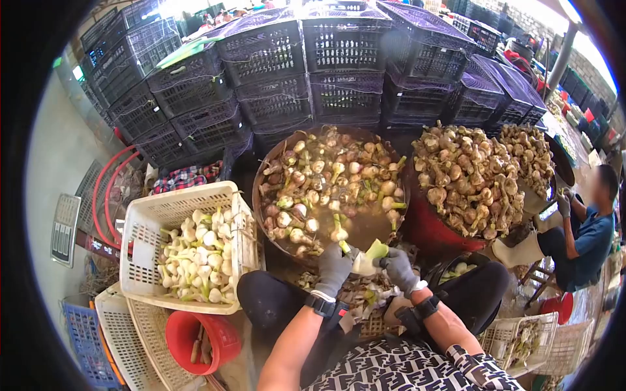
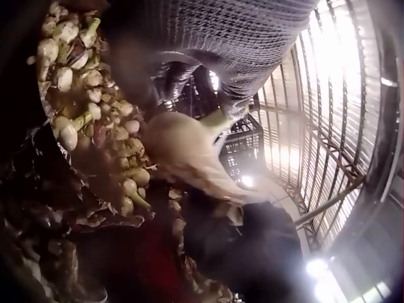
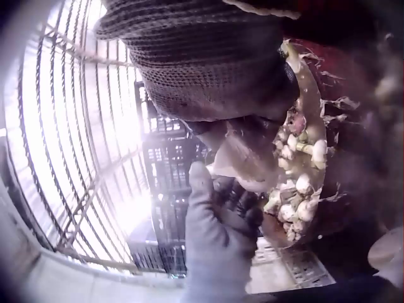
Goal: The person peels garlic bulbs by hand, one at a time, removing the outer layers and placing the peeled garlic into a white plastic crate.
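Note:
A pale garlic bulb [image 1: 363, 265] is between my two grey-gloved hands over the person's lap. My left hand [image 1: 334, 268] grips it, the short green stem poking out by the thumb. On the other side, my right hand [image 1: 400, 267] pinches its loose outer skin [image 1: 377, 251]. The left wrist view has the bulb [image 2: 180, 142] under the left glove, with skin stretched from it towards the dark right glove. Part of the bulb [image 3: 243, 165] is covered by the right fingers in the right wrist view. Directly ahead stands a round tub [image 1: 259, 207] of garlic in murky water.
Peeled garlic fills part of a white crate [image 1: 135, 244] at left, with a red bucket [image 1: 218, 335] below it. Unpeeled garlic [image 1: 466, 173] is heaped at right. Stacked black crates [image 1: 274, 58] line the back. Another person [image 1: 590, 238] sits at far right.

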A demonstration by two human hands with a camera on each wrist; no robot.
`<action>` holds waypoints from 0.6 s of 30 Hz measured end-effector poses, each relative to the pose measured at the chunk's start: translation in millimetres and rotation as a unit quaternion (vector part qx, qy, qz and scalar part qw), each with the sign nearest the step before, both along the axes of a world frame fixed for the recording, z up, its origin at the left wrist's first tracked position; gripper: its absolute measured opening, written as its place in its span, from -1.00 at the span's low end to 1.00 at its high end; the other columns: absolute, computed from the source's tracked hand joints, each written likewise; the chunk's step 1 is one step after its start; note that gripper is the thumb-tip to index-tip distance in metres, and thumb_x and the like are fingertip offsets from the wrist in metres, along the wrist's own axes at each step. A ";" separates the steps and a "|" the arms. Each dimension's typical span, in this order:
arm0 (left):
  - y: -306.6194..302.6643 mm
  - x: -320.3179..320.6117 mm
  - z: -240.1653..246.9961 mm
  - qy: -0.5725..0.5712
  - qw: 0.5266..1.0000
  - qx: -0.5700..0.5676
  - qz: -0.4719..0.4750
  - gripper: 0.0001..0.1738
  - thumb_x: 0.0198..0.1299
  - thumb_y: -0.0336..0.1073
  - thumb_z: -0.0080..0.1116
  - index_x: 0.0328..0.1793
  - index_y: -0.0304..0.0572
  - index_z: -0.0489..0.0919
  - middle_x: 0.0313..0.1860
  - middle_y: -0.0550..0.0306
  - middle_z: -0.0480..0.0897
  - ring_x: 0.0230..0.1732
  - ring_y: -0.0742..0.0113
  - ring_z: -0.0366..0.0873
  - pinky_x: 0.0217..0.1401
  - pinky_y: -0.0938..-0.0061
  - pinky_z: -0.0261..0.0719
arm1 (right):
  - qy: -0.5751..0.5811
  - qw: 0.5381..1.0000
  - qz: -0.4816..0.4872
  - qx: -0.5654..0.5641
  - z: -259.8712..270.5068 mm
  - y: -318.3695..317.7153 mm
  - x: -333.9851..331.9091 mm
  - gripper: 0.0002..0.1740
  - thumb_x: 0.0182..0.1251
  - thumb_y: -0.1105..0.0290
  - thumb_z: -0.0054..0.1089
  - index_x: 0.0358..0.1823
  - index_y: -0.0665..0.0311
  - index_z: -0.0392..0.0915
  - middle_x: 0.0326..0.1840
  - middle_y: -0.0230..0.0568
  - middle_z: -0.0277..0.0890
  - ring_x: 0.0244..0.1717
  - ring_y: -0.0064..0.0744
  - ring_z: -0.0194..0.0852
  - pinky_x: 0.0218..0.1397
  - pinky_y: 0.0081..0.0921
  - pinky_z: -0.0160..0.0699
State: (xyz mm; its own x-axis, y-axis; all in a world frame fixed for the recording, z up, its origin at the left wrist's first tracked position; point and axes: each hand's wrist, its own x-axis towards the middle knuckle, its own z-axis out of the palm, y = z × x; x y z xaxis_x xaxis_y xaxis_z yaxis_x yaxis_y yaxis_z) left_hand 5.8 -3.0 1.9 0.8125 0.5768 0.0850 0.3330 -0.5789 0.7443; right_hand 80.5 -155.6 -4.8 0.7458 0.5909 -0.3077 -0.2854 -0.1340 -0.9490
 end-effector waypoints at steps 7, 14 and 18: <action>2.9 -28.6 20.3 -0.133 0.926 -0.334 -0.115 -0.91 0.03 -0.43 0.15 -0.34 -0.29 0.55 -0.35 0.22 0.60 -0.33 0.55 0.47 -0.22 0.65 0.45 | -0.308 0.867 0.086 -0.382 -63.7 -66.6 61.7 -0.78 -0.09 0.37 0.14 -0.34 0.20 0.57 -0.38 -0.04 0.53 -0.35 -0.26 0.54 -0.25 -0.46 0.48; 9.5 -26.9 12.6 -0.148 0.901 -0.406 -0.025 -0.81 -0.03 -0.41 0.23 -0.25 -0.26 0.56 -0.35 0.25 0.59 -0.38 0.57 0.45 -0.28 0.64 0.45 | -0.378 0.804 0.200 -0.414 10.8 -16.7 36.5 -0.60 0.03 0.11 0.07 -0.10 0.08 0.48 -0.19 -0.12 0.49 -0.14 -0.17 0.45 -0.11 -0.37 0.41; -2.1 -23.7 23.3 -0.110 0.958 -0.263 0.007 -0.84 -0.08 -0.44 0.25 -0.32 -0.28 0.56 -0.44 0.24 0.58 -0.43 0.62 0.42 -0.36 0.64 0.42 | -0.442 0.868 0.122 -0.193 36.0 18.8 0.8 -0.77 0.01 0.33 0.09 -0.23 0.05 0.50 -0.29 -0.22 0.50 -0.21 -0.19 0.46 -0.19 -0.35 0.42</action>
